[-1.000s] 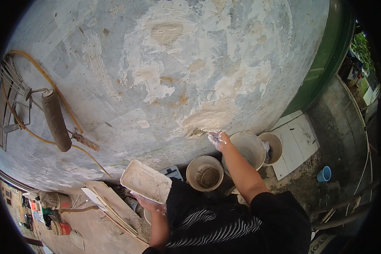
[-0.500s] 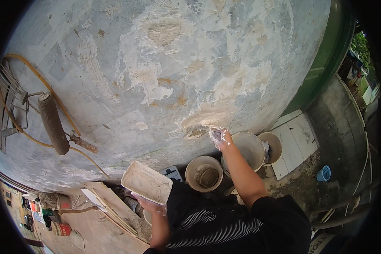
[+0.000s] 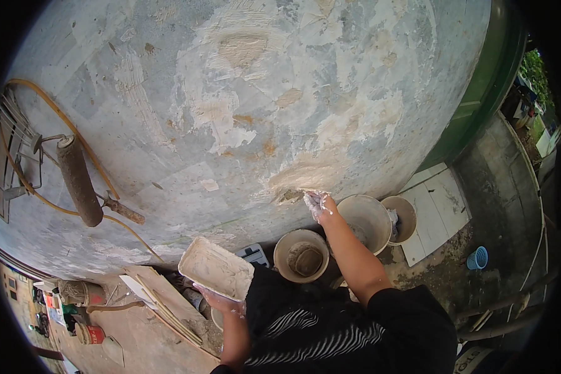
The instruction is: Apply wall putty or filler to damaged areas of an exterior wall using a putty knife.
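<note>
My left hand (image 3: 221, 302) holds up a pale rectangular tub (image 3: 217, 269) smeared inside with wet putty, its fingers under the tub's near side. My right hand (image 3: 318, 204), spattered with white putty, is closed around what looks like a putty knife (image 3: 311, 191); only a thin, coated edge of it shows against the wall. That edge lies on a damp beige putty patch (image 3: 315, 173), just right of a rough dark hollow (image 3: 288, 195) low in the grey wall (image 3: 168, 124). Most of the tool is hidden by my fingers.
A round bucket (image 3: 300, 255), a larger bucket (image 3: 364, 221) and a third bucket (image 3: 406, 219) stand along the wall's foot. A paint roller (image 3: 80, 181) hangs at left beside a yellow hose (image 3: 50, 103). Boards (image 3: 168, 305) lie lower left; a blue basket (image 3: 477, 257) stands right.
My right hand has shifted slightly left along the wall with the tool, toward the hollow. The left hand and the tub stay where they were.
</note>
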A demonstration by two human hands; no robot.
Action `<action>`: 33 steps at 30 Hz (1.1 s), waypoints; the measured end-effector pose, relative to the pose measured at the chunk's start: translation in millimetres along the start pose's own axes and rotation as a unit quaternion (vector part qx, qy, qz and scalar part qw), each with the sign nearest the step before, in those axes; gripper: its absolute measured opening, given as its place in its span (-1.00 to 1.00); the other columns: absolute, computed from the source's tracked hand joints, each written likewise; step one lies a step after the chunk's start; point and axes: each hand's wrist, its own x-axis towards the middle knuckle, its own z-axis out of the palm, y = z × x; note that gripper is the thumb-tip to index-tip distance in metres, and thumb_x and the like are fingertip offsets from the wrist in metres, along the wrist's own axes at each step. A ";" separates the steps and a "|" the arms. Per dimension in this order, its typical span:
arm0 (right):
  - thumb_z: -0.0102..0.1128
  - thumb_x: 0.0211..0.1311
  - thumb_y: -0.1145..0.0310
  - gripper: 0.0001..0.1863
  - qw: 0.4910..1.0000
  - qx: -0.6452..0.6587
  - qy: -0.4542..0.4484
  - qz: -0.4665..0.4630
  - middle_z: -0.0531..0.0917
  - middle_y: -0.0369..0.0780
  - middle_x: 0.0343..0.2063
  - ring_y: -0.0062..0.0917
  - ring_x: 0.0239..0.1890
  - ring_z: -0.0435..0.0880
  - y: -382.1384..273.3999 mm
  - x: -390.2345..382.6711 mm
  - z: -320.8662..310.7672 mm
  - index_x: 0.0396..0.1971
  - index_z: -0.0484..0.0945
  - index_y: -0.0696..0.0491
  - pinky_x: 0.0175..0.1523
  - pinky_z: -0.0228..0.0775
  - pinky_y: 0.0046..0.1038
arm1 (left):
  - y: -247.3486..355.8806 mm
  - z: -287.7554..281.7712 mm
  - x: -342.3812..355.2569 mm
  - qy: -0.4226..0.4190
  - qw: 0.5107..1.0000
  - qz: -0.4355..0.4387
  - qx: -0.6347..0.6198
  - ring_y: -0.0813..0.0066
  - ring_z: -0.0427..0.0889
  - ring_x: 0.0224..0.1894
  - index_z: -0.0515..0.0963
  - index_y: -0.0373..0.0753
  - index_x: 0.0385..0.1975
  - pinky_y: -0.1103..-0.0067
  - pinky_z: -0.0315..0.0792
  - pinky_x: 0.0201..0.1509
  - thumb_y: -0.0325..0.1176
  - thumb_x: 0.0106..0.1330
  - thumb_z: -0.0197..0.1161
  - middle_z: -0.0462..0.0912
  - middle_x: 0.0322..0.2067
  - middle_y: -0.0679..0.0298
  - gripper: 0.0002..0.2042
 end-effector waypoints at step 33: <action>-0.29 0.24 0.34 -0.71 0.999 -0.010 0.036 0.006 0.42 0.07 -0.24 -0.16 -0.22 0.46 -28.0 -7.4 25.4 -0.17 0.18 0.25 -0.02 0.37 -0.18 | 0.5 12.8 3.4 -0.050 0.998 -0.017 -0.045 0.08 0.18 0.16 0.02 -0.10 0.20 0.20 0.13 0.17 0.11 0.27 -0.41 0.08 0.19 0.19 -0.42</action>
